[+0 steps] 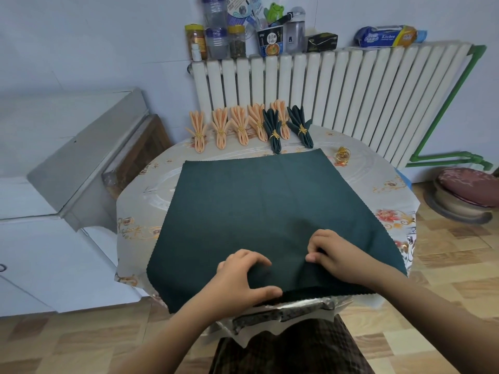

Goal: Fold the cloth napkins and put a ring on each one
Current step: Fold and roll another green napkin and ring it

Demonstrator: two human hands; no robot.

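Now both hands, left (243,276) and right (333,255), are pinching the dark green napkin (270,206) at the table's (378,190) near edge. Finished napkins (243,128) are lying along the far edge.

A flat napkin (272,211) is lying on the table (378,190); finished napkins (251,128) are lining up behind it, a ring (343,155) sitting right of it

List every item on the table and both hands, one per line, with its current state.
Dark green napkin: spread flat, near edge being pinched up into a first fold.
Left hand: grips the near edge.
Right hand: pinches the near edge.
Five peach napkins: folded, ringed, at the far edge.
Two green folded napkins: ringed, beside the peach ones.
Gold ring: loose, unused, on the table.
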